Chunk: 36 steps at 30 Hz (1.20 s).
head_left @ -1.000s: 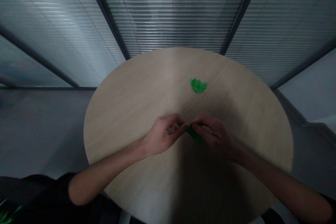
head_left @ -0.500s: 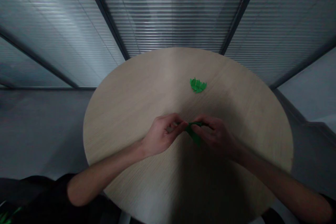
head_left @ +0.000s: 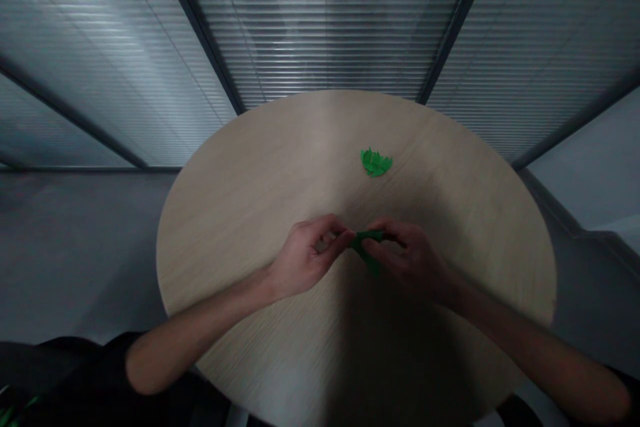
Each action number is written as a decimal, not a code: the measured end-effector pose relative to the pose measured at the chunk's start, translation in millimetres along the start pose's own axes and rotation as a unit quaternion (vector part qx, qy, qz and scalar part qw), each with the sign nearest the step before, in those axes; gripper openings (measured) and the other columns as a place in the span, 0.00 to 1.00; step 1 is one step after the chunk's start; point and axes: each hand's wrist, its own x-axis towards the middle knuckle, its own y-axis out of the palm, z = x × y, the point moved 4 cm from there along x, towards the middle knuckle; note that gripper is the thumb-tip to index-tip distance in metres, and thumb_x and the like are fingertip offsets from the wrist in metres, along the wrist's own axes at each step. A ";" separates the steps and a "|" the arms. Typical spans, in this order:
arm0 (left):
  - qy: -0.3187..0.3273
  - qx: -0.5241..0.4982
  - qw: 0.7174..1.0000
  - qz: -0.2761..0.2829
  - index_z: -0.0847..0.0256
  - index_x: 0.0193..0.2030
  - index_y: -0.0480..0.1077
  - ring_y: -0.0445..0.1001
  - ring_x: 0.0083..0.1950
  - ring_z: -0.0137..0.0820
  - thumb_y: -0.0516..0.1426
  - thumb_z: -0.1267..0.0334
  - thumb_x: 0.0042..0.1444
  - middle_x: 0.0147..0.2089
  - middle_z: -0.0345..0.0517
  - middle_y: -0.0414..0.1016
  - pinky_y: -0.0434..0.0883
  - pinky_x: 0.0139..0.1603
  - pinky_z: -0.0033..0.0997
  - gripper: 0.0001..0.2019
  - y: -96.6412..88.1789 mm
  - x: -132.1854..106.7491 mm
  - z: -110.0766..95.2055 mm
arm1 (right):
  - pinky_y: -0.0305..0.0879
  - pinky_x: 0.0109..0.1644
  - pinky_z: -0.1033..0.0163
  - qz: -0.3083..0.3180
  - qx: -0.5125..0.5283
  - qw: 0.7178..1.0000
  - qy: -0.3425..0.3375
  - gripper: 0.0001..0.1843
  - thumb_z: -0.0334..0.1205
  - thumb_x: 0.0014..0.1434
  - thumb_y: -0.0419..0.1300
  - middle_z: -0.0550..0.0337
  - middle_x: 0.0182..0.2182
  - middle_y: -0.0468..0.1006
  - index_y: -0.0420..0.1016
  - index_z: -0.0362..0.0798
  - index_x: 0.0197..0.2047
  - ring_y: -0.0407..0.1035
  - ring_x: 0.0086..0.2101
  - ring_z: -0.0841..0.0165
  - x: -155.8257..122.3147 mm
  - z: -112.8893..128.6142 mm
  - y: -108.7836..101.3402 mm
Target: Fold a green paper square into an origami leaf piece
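Note:
Between my hands, over the middle of the round table (head_left: 240, 193), is a small green piece of thin material (head_left: 359, 246), which looks like folded paper. The left end is pinched between the thumb and fingertips of my left hand (head_left: 309, 257). My right hand (head_left: 413, 257) grips the other end, its thumb in front and its fingers curled behind. A dark green flap hangs below the fingers, partly in shadow. Farther back on the table lies a brighter green cluster of folded, pointed pieces (head_left: 376, 163), apart from both hands.
Glass panels with horizontal blinds (head_left: 330, 47) stand close behind the table's far edge. Dark frame posts (head_left: 203, 30) divide them. Grey floor (head_left: 90, 240) shows at the left. My shadow falls across the near part of the tabletop.
The green piece has turned slightly in my fingers: its upper edge by the right hand looks broader, and the hanging flap shows less. Both hands stay in nearly the same place.

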 end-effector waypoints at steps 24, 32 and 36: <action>0.009 -0.002 1.000 0.001 0.64 0.34 0.74 0.70 0.28 0.25 0.58 0.60 0.69 0.28 0.40 0.73 0.66 0.27 0.20 0.12 -0.4 0.6 -0.8 | 0.68 0.37 0.65 0.009 0.007 0.999 -0.033 0.09 0.41 0.69 0.61 0.62 0.31 0.79 0.80 0.48 0.38 0.73 0.32 0.70 0.9 3.7 -2.5; 0.002 -0.016 1.000 0.012 0.64 0.35 0.74 0.70 0.28 0.25 0.58 0.59 0.69 0.29 0.41 0.74 0.67 0.26 0.21 0.13 0.3 -0.4 -1.9 | 0.67 0.35 0.66 -0.004 -0.001 1.000 -0.010 0.11 0.43 0.69 0.60 0.61 0.29 0.79 0.80 0.48 0.37 0.73 0.31 0.70 -0.3 0.9 -1.2; -0.003 -0.019 1.000 0.019 0.64 0.35 0.74 0.71 0.28 0.25 0.58 0.59 0.69 0.30 0.42 0.76 0.68 0.27 0.21 0.12 0.5 0.1 -2.5 | 0.66 0.32 0.66 0.000 -0.006 1.000 -0.007 0.12 0.42 0.69 0.59 0.61 0.29 0.79 0.79 0.48 0.35 0.72 0.30 0.70 -0.3 3.8 -1.9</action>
